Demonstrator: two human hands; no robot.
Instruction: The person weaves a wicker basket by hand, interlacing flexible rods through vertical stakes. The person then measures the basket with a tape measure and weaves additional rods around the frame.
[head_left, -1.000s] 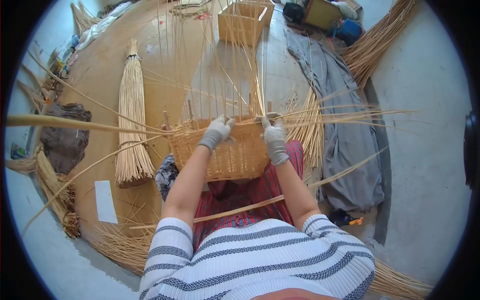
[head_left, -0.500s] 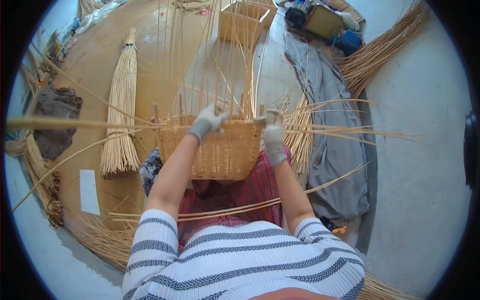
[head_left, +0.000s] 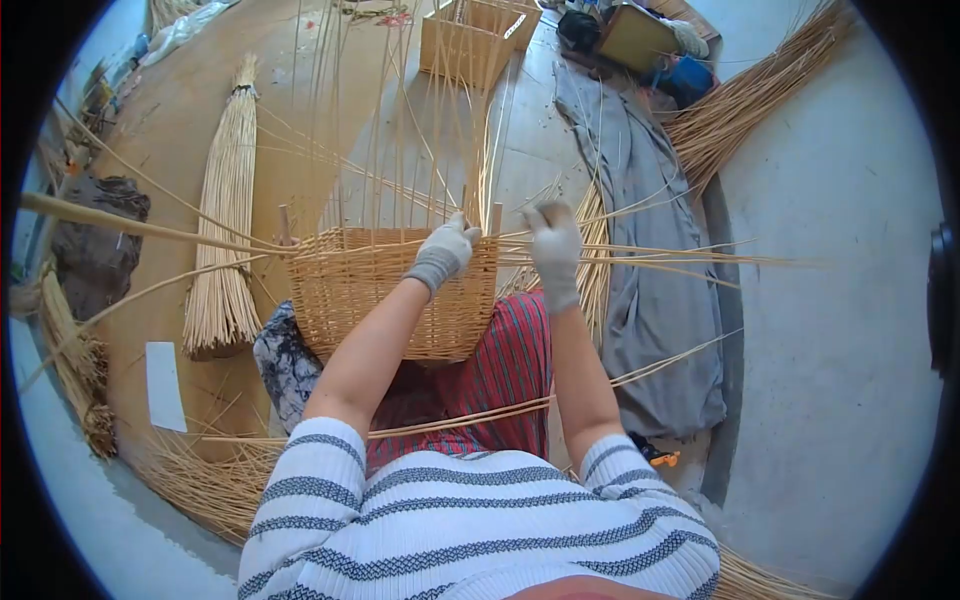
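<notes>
A half-woven wicker basket (head_left: 330, 300) stands at my lap, with tall thin stakes (head_left: 486, 150) rising from its far side. My left hand (head_left: 447, 250), in a pale glove, is closed at the right part of the near rim. Beyond the basket's right end is my gloved right hand (head_left: 555, 250), raised with curled fingers that are somewhat blurred; what they hold cannot be made out. Long weaving rods (head_left: 650, 258) stretch rightward from the rim, passing by that hand. A thick rod (head_left: 120, 225) sticks out to the left of the basket.
A tied bundle of rods (head_left: 228, 200) lies on the left. A wooden box (head_left: 460, 58) stands at the far side. Grey cloth (head_left: 650, 330) and another rod bundle (head_left: 760, 90) are on the right. A white sheet (head_left: 165, 385) lies near loose rods.
My left hand has moved right along the rim. My right hand has drawn away from the basket's right corner. The basket and surroundings appear shifted slightly left.
</notes>
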